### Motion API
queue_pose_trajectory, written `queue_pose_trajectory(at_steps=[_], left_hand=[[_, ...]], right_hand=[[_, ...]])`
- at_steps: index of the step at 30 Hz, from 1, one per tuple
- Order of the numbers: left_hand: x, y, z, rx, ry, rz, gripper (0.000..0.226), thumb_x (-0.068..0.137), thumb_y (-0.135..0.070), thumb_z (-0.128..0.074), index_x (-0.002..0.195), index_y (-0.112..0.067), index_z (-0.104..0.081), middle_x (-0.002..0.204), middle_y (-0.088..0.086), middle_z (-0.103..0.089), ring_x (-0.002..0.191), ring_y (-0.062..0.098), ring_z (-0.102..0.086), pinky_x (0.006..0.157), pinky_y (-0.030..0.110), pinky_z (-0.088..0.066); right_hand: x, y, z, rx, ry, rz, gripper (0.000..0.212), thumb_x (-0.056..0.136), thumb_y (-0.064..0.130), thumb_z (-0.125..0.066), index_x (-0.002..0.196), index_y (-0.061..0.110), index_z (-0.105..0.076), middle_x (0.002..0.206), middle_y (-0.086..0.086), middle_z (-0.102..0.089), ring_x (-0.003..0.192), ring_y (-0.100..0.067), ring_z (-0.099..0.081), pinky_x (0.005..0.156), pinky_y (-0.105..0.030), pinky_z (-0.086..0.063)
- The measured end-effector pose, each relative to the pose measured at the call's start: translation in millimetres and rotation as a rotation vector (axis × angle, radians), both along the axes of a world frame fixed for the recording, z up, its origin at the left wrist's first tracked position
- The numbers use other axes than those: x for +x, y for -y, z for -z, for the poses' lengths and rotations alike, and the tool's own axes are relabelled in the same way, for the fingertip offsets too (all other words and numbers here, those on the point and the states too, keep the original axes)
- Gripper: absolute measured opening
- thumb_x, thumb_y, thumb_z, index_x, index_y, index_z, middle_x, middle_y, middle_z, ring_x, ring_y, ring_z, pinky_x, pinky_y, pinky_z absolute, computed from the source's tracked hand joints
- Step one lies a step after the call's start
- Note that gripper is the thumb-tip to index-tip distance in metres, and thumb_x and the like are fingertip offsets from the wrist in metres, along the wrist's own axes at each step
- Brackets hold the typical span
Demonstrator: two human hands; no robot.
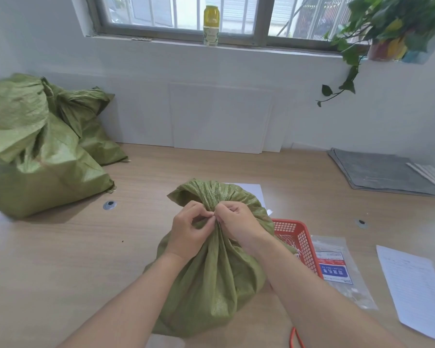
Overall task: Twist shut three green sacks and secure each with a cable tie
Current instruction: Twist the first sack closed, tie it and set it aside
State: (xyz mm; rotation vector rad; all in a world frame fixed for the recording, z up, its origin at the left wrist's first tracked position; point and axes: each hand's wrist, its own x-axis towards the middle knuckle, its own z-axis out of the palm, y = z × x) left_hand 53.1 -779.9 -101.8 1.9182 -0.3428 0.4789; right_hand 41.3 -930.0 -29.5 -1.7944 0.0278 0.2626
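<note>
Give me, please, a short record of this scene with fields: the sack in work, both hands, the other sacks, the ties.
sack in work: green woven sack, upright on the wooden table, neck gathered
left hand: pinches the gathered neck
right hand: pinches the same neck
other sacks: front left sack and rear left sack, on the table
cable ties: white, in the red basket, right of the sack
tie on neck: cannot tell

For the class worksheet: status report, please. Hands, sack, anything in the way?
Left hand and right hand both pinch the gathered neck of the front sack. Red basket at its right, clear of the hands.
</note>
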Motion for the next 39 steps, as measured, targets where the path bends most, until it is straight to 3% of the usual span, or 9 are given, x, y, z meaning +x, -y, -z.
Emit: queue_pose_trajectory(at_steps=[7,12,17,20,23,25,27,35,39], left_hand=[[0.0,5.6,15.6,-0.094,-0.093,0.016,0.036,0.085,-0.001,-0.078,0.071,-0.028,-0.058,0.075,-0.007,-0.055,0.069,0.008,-0.055,0.064,0.020,-0.045],[5.2,2.2,27.8,-0.040,-0.122,0.044,0.031,0.085,-0.001,-0.078,0.074,-0.025,-0.060,0.076,-0.003,-0.058,0.071,0.012,-0.058,0.065,0.027,-0.051],[9.0,4.5,27.5,-0.053,-0.357,0.016,0.011,0.086,-0.012,-0.080,0.082,-0.017,-0.070,0.083,-0.002,-0.072,0.081,0.009,-0.071,0.076,0.025,-0.059],[7.9,5.8,12.9,-0.129,-0.471,0.014,0.007,0.091,-0.014,-0.072,0.087,-0.019,-0.074,0.088,-0.004,-0.075,0.085,0.007,-0.071,0.079,0.025,-0.056],[4.3,8.2,-6.8,-0.285,-0.584,-0.014,0.019,0.098,-0.025,-0.058,0.096,-0.021,-0.076,0.094,-0.004,-0.075,0.090,0.012,-0.067,0.078,0.030,-0.052],[3.4,11.5,-19.5,-0.416,-0.683,-0.057,0.031,0.096,-0.038,-0.050,0.103,-0.023,-0.076,0.108,0.001,-0.074,0.105,0.020,-0.066,0.095,0.041,-0.053],[0.8,14.8,-31.9,-0.501,-0.751,-0.102,0.041,0.097,-0.047,-0.042,0.112,-0.023,-0.072,0.117,0.004,-0.069,0.112,0.022,-0.062,0.104,0.045,-0.048],[-40.1,18.0,-54.6,-0.599,-0.746,-0.189,0.048,0.106,-0.046,-0.032,0.135,-0.020,-0.060,0.123,0.004,-0.059,0.103,0.015,-0.060,0.080,0.033,-0.049],[-66.9,18.1,-57.3,-0.574,-0.717,-0.205,0.049,0.106,-0.046,-0.032,0.139,-0.021,-0.058,0.135,0.006,-0.056,0.119,0.023,-0.056,0.100,0.040,-0.046]], right_hand=[[-1.7,-1.1,11.7,0.079,-0.042,0.033,0.037,0.088,0.004,-0.047,0.061,0.023,-0.031,0.059,0.001,-0.020,0.052,-0.015,-0.014,0.053,-0.035,-0.010],[0.7,2.6,21.3,-0.025,-0.028,0.017,0.035,0.088,0.013,-0.050,0.059,0.023,-0.034,0.060,0.001,-0.023,0.054,-0.016,-0.016,0.056,-0.038,-0.013],[9.9,9.9,21.2,-0.244,-0.047,0.030,0.030,0.091,0.024,-0.053,0.068,0.005,-0.056,0.059,-0.008,-0.051,0.051,-0.017,-0.042,0.055,-0.033,-0.039],[11.5,9.7,14.8,-0.240,0.017,0.222,0.044,0.094,0.047,-0.048,0.091,0.010,-0.071,0.090,-0.015,-0.073,0.067,-0.024,-0.065,0.071,-0.046,-0.057],[8.5,11.7,4.3,-0.154,0.034,0.357,0.046,0.106,0.048,-0.035,0.109,0.020,-0.071,0.104,-0.011,-0.069,0.083,-0.018,-0.062,0.076,-0.035,-0.048],[4.3,13.8,-0.4,-0.096,0.004,0.380,0.048,0.108,0.047,-0.029,0.120,0.024,-0.070,0.108,-0.004,-0.063,0.089,-0.011,-0.055,0.074,-0.033,-0.040],[-1.2,14.9,-2.9,-0.074,-0.012,0.393,0.051,0.109,0.048,-0.026,0.126,0.025,-0.069,0.113,0.003,-0.054,0.104,-0.014,-0.048,0.087,-0.033,-0.033],[-25.3,16.7,0.9,0.053,-0.013,0.318,0.054,0.110,0.047,-0.025,0.134,0.021,-0.065,0.122,0.006,-0.049,0.115,-0.013,-0.043,0.096,-0.035,-0.031],[-43.9,15.5,2.4,0.091,-0.011,0.283,0.053,0.109,0.046,-0.026,0.134,0.022,-0.066,0.123,0.008,-0.050,0.117,-0.012,-0.044,0.097,-0.035,-0.031]])
